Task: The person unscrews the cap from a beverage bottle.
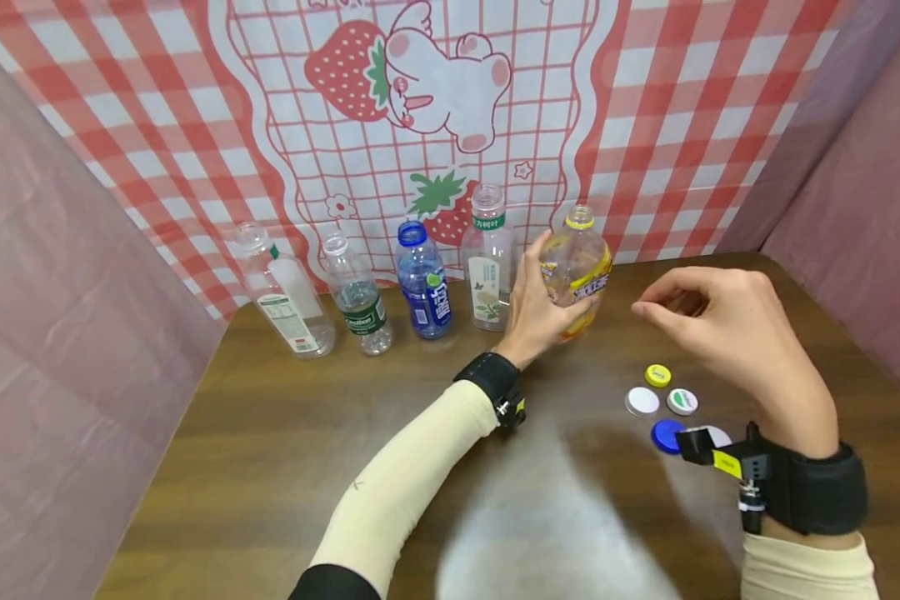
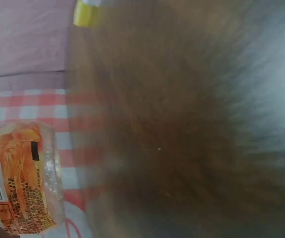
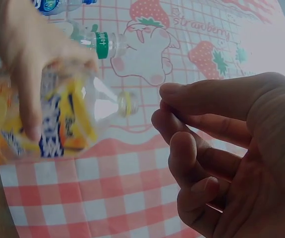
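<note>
My left hand [image 1: 536, 304] grips a clear plastic bottle [image 1: 579, 250] with a yellow-and-orange label and an uncapped neck. Its barcode side shows in the left wrist view, where I cannot tell whether its base touches the table. To the right, my right hand [image 1: 727, 325] is held in the air above the table. Thumb and forefinger come close together, the other fingers are loosely curled, and nothing shows between them in the right wrist view. Below it lie a yellow cap [image 1: 657, 375], a white cap [image 1: 642, 402], a white-and-green cap [image 1: 682, 402] and a blue cap [image 1: 668, 436].
Left of the held bottle stand a tall clear bottle [image 1: 486, 287], a blue bottle [image 1: 424, 292], a green-labelled bottle [image 1: 360, 312] and another clear bottle [image 1: 288, 308], all uncapped. Another white cap [image 1: 717, 436] is partly hidden by the wrist camera. A checked cloth [image 1: 667, 150] hangs behind the table [image 1: 270, 467].
</note>
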`<state>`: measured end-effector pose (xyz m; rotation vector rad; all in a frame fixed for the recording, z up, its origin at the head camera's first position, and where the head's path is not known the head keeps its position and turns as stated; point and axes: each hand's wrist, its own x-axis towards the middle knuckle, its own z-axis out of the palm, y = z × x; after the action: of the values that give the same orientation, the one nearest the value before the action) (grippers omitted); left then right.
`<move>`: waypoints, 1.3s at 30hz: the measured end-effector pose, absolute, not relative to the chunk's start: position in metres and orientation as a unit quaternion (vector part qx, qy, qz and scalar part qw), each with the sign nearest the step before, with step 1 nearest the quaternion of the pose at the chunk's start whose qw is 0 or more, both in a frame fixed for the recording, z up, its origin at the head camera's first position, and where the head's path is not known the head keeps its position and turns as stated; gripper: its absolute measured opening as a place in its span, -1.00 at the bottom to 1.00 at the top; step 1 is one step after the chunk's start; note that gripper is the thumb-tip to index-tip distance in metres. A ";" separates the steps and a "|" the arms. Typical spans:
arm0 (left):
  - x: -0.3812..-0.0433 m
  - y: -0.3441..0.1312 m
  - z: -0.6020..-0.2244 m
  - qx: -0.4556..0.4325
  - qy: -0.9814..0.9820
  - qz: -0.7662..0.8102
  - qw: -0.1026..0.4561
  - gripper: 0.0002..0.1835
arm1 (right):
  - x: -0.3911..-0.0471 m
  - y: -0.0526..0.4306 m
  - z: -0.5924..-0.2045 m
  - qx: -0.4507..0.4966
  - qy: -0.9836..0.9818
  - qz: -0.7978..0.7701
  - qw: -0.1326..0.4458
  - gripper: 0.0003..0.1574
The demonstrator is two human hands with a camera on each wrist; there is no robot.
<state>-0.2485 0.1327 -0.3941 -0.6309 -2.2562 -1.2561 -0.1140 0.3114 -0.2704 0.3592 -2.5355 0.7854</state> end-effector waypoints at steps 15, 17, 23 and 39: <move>-0.284 0.137 -0.414 -0.177 -0.837 -0.472 0.214 0.23 | -0.117 0.290 -0.273 0.155 -0.914 0.291 0.238 -0.95; -0.286 0.129 -0.416 -0.168 -0.838 -0.473 0.214 0.23 | -0.121 0.285 -0.274 0.162 -0.913 0.291 0.236 -0.94; -0.286 0.118 -0.425 -0.142 -0.842 -0.473 0.217 0.28 | -0.130 0.275 -0.277 0.178 -0.911 0.291 0.233 -0.91; -0.263 0.129 -0.402 -0.215 -0.840 -0.445 0.224 0.53 | -0.136 0.293 -0.270 0.181 -0.914 0.274 0.237 -0.94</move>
<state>-0.2629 0.1290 -0.4019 -0.5940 -2.3173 -1.2285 -0.1362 0.2933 -0.2696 0.4948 -2.5064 0.7502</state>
